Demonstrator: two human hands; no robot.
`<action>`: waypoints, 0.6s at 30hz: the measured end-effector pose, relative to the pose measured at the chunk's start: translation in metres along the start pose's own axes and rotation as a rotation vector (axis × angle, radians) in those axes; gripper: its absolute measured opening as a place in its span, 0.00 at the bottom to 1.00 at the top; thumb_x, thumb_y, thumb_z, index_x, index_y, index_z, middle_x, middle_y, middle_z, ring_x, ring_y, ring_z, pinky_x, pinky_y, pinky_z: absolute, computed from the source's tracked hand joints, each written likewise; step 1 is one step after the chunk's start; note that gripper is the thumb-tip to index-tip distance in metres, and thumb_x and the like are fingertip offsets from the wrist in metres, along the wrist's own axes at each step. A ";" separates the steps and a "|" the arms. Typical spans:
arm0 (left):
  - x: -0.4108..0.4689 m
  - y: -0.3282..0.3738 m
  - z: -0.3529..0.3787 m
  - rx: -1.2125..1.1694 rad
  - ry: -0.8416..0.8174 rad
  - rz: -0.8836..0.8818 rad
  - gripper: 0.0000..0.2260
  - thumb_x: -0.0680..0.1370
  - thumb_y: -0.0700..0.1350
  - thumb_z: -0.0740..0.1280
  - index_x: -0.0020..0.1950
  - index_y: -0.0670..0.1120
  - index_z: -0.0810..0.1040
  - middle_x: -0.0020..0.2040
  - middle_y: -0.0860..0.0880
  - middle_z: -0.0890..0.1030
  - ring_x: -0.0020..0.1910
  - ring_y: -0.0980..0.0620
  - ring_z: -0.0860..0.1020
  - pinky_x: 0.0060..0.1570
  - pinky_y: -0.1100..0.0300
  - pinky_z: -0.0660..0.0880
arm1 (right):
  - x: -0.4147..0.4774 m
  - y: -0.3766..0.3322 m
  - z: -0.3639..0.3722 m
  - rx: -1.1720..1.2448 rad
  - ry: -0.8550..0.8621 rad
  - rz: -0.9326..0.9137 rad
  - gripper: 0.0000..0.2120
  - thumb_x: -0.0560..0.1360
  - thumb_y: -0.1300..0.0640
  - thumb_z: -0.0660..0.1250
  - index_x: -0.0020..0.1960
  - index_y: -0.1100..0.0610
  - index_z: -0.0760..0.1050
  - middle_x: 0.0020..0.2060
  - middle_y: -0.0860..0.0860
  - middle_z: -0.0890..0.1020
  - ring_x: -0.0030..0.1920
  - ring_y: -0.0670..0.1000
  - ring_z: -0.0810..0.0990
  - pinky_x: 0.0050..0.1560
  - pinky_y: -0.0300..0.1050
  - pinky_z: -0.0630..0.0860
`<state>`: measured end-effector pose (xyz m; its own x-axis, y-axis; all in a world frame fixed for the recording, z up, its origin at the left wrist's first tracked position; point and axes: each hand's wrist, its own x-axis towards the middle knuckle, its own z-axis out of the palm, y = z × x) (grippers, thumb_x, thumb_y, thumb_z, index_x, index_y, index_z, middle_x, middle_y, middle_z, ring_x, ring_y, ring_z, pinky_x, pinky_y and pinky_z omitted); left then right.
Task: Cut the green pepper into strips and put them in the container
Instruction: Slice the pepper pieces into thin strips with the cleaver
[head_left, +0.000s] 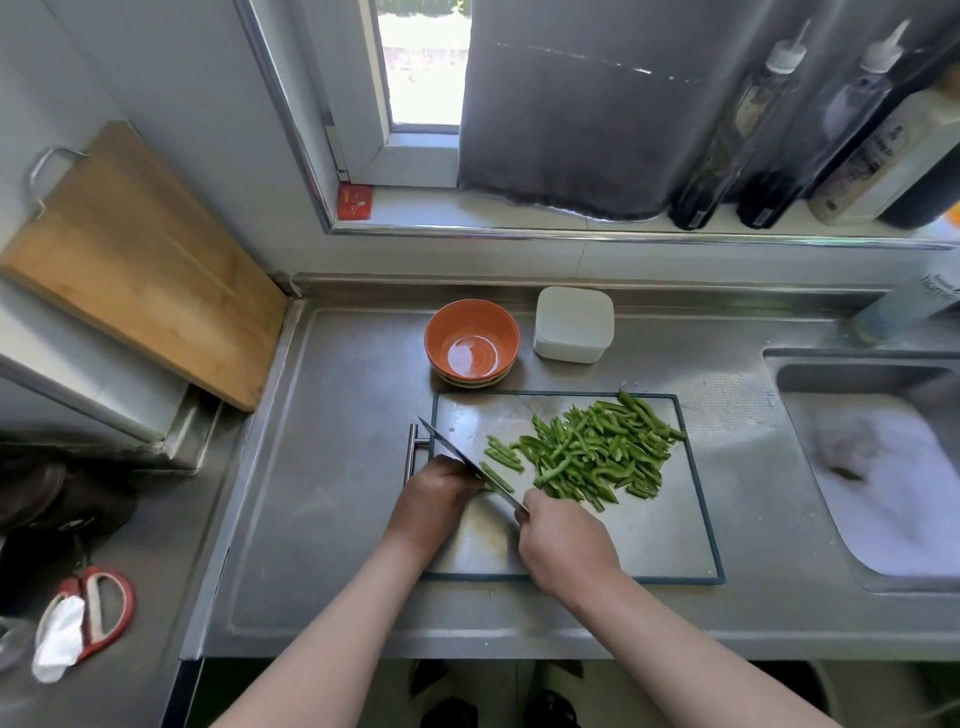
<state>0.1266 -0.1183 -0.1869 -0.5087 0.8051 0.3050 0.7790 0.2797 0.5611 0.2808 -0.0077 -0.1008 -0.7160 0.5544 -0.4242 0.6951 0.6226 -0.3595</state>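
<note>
A pile of green pepper strips (597, 452) lies on the right half of the steel cutting board (649, 530). My right hand (563, 545) grips the handle of a knife (457, 454), whose blade runs up-left across the board. My left hand (434, 491) has curled fingers pressing down a small remaining piece of green pepper (496, 477) right beside the blade. An empty orange bowl (471, 340) stands just behind the board.
A white lidded box (573, 323) sits right of the bowl. A sink (883, 467) with suds lies at the right. A wooden board (140, 260) leans at the back left. Red scissors (101, 608) lie at the lower left. Bottles (753, 135) line the windowsill.
</note>
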 end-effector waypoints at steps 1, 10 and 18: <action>0.000 0.000 0.000 0.006 0.005 0.004 0.12 0.73 0.52 0.66 0.43 0.51 0.88 0.44 0.52 0.85 0.44 0.52 0.80 0.41 0.63 0.78 | -0.001 0.000 0.000 -0.010 0.000 0.003 0.05 0.79 0.57 0.57 0.49 0.54 0.71 0.44 0.55 0.81 0.44 0.60 0.78 0.38 0.50 0.69; 0.002 0.000 -0.002 0.008 -0.004 0.004 0.05 0.66 0.44 0.75 0.40 0.50 0.87 0.42 0.52 0.85 0.41 0.50 0.82 0.37 0.62 0.79 | -0.005 0.001 -0.002 -0.037 -0.046 0.029 0.06 0.78 0.60 0.56 0.51 0.55 0.71 0.45 0.55 0.79 0.45 0.60 0.77 0.39 0.48 0.66; -0.004 -0.007 0.004 -0.010 -0.039 -0.016 0.08 0.72 0.48 0.67 0.41 0.52 0.86 0.42 0.54 0.84 0.43 0.52 0.80 0.40 0.59 0.77 | 0.022 -0.019 0.000 0.040 -0.102 0.070 0.05 0.75 0.63 0.56 0.46 0.55 0.68 0.45 0.56 0.80 0.41 0.58 0.73 0.40 0.47 0.68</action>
<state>0.1248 -0.1216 -0.1945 -0.5061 0.8206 0.2656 0.7673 0.2877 0.5732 0.2517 -0.0070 -0.1030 -0.6568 0.5351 -0.5313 0.7466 0.5605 -0.3584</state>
